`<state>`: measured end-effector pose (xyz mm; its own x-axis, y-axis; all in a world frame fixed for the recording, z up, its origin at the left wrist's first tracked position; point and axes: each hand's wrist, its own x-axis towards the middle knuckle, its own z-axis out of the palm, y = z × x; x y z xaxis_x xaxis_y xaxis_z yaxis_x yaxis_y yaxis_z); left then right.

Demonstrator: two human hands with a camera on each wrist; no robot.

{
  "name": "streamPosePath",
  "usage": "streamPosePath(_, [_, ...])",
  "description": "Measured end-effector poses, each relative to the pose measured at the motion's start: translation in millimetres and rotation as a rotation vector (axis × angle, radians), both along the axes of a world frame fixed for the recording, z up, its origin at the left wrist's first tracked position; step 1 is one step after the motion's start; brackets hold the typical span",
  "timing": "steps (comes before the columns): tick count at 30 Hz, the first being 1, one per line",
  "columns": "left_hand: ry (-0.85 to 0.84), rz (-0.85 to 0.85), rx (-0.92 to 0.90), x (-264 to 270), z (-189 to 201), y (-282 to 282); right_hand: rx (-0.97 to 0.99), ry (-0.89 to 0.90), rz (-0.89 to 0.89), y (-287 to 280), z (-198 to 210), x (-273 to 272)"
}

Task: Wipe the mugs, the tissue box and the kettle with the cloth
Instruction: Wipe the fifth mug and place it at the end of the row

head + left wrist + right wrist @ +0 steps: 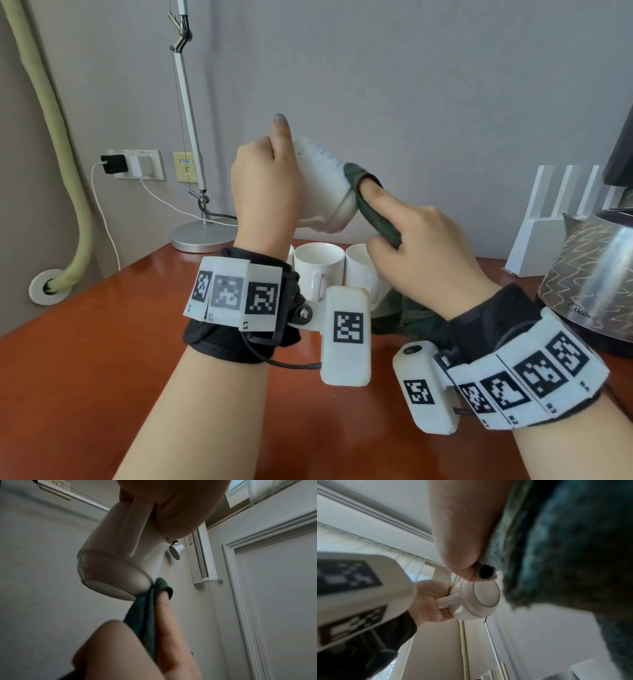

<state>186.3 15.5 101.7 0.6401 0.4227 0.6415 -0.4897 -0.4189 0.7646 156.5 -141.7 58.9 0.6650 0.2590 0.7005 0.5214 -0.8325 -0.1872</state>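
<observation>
Wiping raised mug, base end
Left hand [263, 185] grips mug [325, 192] by handle, tipped, base toward right hand [421, 246], which pinches cloth [373, 209] against its base edge

Both forearms reach forward and up, side by side, each wrist wrapped in a black band carrying white marker tags. The left hand [263, 185] is raised highest, back of the hand toward the head camera, thumb pointing straight up, fingers curled through the handle of a white ceramic mug [325, 186] held tipped on its side in the air. The right hand [424, 246] sits just to the right and slightly lower, index finger stretched out toward the mug's base with a dark green cloth [373, 209] draped over its tip, thumb and remaining fingers curled in, pinching the cloth against the palm.
</observation>
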Motion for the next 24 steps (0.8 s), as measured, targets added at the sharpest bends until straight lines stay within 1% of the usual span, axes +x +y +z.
streamPosePath(2, [0.01, 0.022, -0.016, 1, 1, 3, 0.038, -0.058, 0.071, 4, -3, -2])
streamPosePath(5, [-0.003, -0.009, -0.029, 3, 0, 2, -0.005, -0.112, 0.136, 10, -10, 0])
streamPosePath(8, [-0.04, -0.067, 0.0, 0, -1, -6, 0.03, -0.172, 0.101, 7, -6, 0])
streamPosePath(10, [-0.065, -0.091, 0.004, -1, -1, -11, 0.069, -0.179, 0.06, 2, -2, -1])
streamPosePath(13, [-0.084, -0.079, -0.015, -2, 1, -9, 0.082, -0.147, 0.03, 0, -1, 0])
streamPosePath(16, [-0.088, -0.04, -0.084, -3, 4, -3, 0.096, -0.156, 0.043, 4, -6, 3])
streamPosePath(18, [-0.072, -0.03, -0.098, -2, 4, -1, 0.08, -0.158, 0.058, 7, -10, 4])
streamPosePath(20, [-0.054, -0.071, -0.067, -3, 2, -4, 0.055, -0.157, 0.061, 9, -11, 3])
streamPosePath(23, [-0.01, -0.196, -0.053, -9, 0, -13, 0.009, -0.166, 0.069, 8, -11, 3])
streamPosePath(24, [-0.002, -0.21, -0.027, -9, -1, -15, 0.001, -0.176, 0.071, 8, -10, 3])
